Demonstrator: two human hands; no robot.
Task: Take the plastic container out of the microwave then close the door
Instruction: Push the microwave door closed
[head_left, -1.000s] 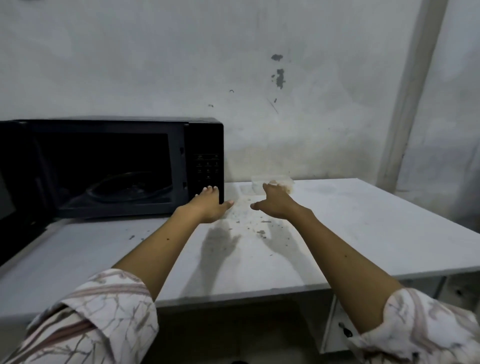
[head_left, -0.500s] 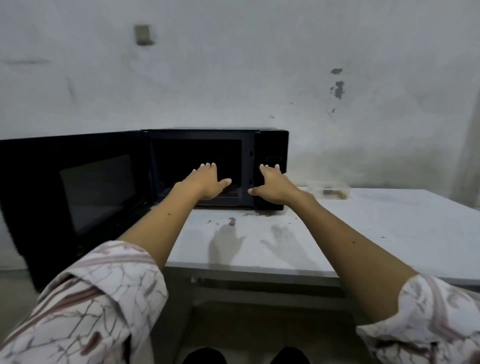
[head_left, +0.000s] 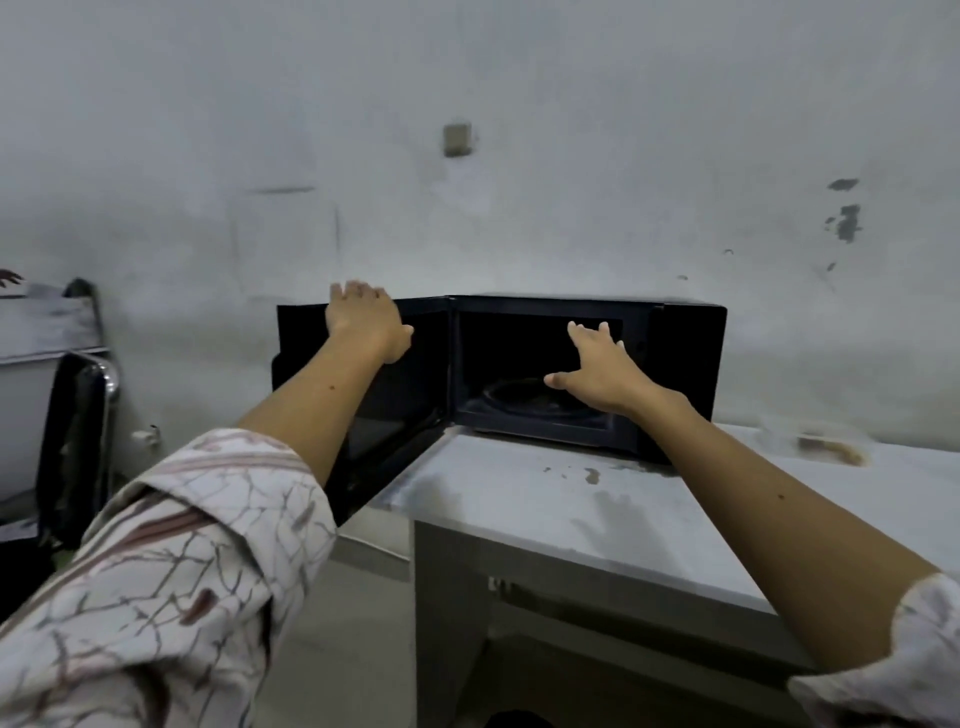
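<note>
The black microwave (head_left: 680, 364) stands on the white table (head_left: 545, 514) with its door (head_left: 415, 374) swung wide open to the left. Its cavity holds only the glass turntable (head_left: 519, 402). My left hand (head_left: 363, 322) rests on the top edge of the open door, fingers over it. My right hand (head_left: 597, 369) hovers in front of the cavity, fingers spread, holding nothing. The clear plastic container (head_left: 815, 441) sits blurred on the table to the right of the microwave.
A pale wall runs behind the table. At the far left stands a chair (head_left: 78, 415) with a metal frame. The table's left edge ends under the open door, with floor below.
My view has swung left and the door now shows wide open. My left hand moved from in front of the cavity up onto the door's top edge. My right hand shifted before the cavity.
</note>
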